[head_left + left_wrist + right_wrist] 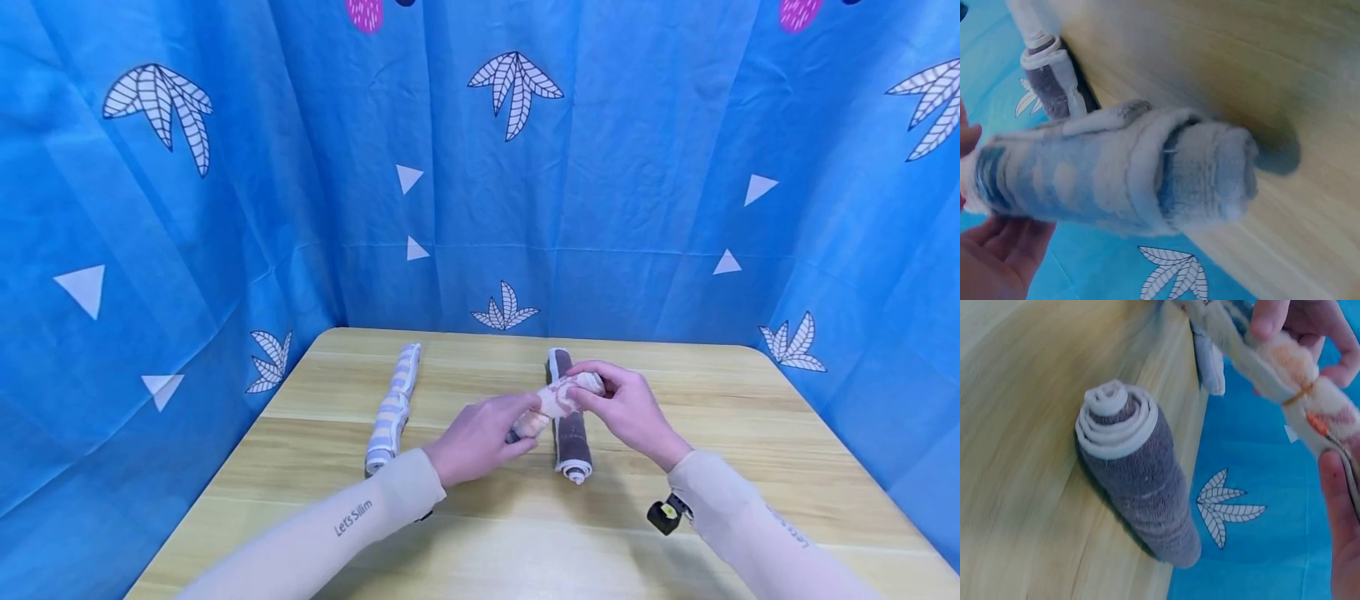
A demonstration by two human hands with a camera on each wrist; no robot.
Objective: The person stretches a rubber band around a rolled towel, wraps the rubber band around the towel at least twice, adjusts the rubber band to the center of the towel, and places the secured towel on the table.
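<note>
A rolled towel (558, 400) with a pale, patterned pile is held in the air by both hands. My left hand (483, 437) grips its near-left end, and my right hand (626, 408) pinches the far-right end between thumb and fingers. In the right wrist view a thin orange-brown band (1299, 395) crosses the roll. The left wrist view shows its blue-and-white side (1072, 181) and layered end. Beneath the held towel, a dark grey-brown towel roll (573, 442) with white edges lies on the table.
To the left, a striped lavender-and-white towel roll (393, 408) lies lengthwise on the wooden table (480, 542). A blue curtain (637, 167) with leaf prints hangs behind the table and at both sides. A small black device (666, 515) is strapped at the right wrist.
</note>
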